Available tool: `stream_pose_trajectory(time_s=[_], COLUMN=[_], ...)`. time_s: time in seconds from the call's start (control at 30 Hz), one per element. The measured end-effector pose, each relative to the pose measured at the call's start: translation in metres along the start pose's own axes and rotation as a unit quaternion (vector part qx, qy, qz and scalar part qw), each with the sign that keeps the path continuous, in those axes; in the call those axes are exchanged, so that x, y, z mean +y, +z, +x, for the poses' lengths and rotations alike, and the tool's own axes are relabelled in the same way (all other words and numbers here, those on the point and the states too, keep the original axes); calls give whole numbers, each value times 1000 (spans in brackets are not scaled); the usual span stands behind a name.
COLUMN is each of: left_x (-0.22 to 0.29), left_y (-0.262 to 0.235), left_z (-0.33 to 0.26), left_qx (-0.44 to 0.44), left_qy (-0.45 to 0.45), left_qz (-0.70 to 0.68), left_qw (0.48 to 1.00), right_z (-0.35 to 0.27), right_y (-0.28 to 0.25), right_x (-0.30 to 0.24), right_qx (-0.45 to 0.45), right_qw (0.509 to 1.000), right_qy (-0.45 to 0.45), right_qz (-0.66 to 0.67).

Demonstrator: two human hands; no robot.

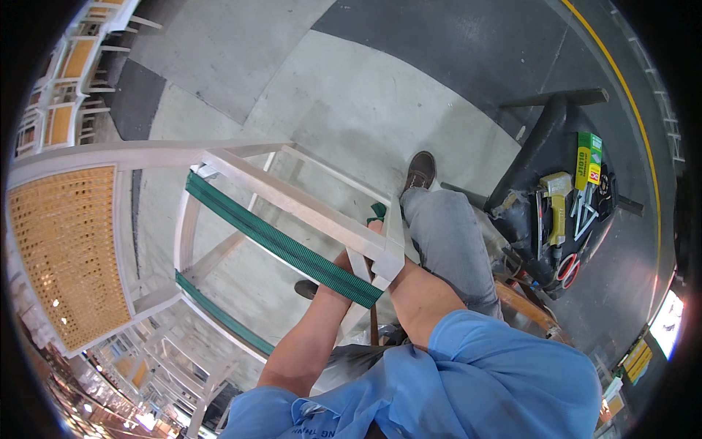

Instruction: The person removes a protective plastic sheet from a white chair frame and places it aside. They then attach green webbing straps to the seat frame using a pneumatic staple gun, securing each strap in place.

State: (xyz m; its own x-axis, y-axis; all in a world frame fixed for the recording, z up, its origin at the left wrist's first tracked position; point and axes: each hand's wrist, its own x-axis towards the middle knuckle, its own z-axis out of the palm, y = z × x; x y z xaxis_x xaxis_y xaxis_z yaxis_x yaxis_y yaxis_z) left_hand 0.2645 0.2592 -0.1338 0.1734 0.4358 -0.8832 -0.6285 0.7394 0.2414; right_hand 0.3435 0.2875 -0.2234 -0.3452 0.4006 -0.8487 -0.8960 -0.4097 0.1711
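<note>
A pale wooden chair frame (pixel 307 201) lies tilted in front of me, its woven cane back (pixel 66 256) at the left. One green webbing strap (pixel 270 238) crosses the open seat, and a second green strap (pixel 223 314) runs along the lower rail. My left hand (pixel 341 260) reaches beneath the upper strap into the frame, its fingers mostly hidden. The right forearm (pixel 424 296) goes behind the near corner of the frame, which covers that hand. Past the rail, a bit of skin touches a green strap end (pixel 377 212); which hand it belongs to I cannot tell.
At the right, a dark padded stool (pixel 530 183) carries a yellow staple gun (pixel 558 201), a green and yellow box (pixel 588 161), staple strips (pixel 583 212) and red-handled scissors (pixel 568 271). More chair frames (pixel 73 73) stand at far left. My shoe (pixel 420 172) rests on the floor.
</note>
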Motion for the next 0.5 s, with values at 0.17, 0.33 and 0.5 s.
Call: stream_pose_trajectory(time_s=[0.17,0.33,0.5], left_x=[-5,-7,-2], left_y=[-1,2,5], left_z=[3,-1,-13], left_qx=[24,29,16], left_qy=[27,49,76], left_qz=[-30,-37,19], left_qw=[999,998,997], right_z=[1,-6,-21], right_y=[-6,-8,-17], right_x=[3,10,10], right_qx=[9,4,-16], right_qw=[1000,999,999], right_qy=[13,21,20], right_qz=[-17,-34,-40])
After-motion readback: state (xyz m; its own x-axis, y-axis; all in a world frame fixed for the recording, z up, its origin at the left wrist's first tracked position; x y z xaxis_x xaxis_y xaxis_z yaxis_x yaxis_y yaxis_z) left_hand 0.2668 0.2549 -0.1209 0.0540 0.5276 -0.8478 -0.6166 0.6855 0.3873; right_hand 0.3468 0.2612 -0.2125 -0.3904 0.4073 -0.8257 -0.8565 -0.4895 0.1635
